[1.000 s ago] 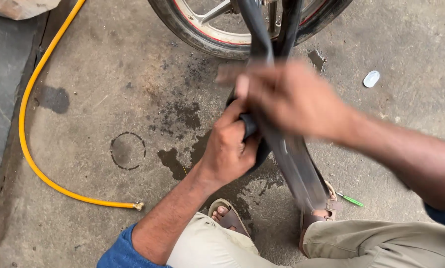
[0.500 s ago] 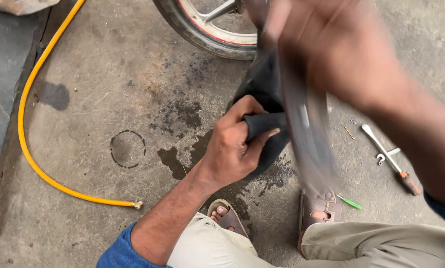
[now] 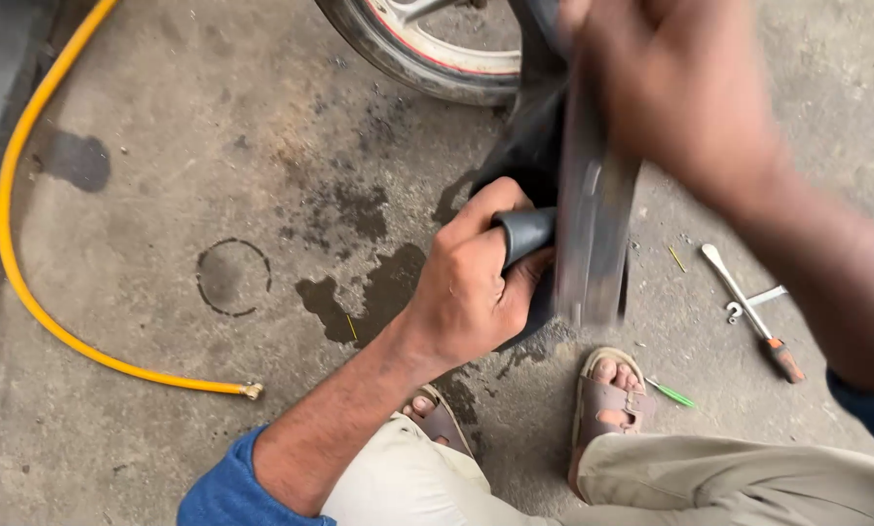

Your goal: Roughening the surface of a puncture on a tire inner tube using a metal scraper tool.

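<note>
My left hand [image 3: 476, 282] is closed tight around a fold of a black rubber inner tube [image 3: 529, 234], low in the middle of the view. My right hand [image 3: 670, 88] is raised close to the camera at the upper right, blurred by motion, and grips a long flat strip of the same tube [image 3: 593, 234] that hangs down past my left hand. Behind the tube stands a wheel with a black tyre and a silver rim [image 3: 427, 49].
A yellow hose [image 3: 28, 282] with a brass end curves over the concrete floor at the left. Wet dark stains [image 3: 369, 282] lie near my left hand. A screwdriver and a spanner [image 3: 748, 302] lie at the right. My sandalled feet [image 3: 607, 399] are below.
My right hand has risen toward the camera and to the right, pulling the tube strip upward. My left hand has kept its grip in about the same place.
</note>
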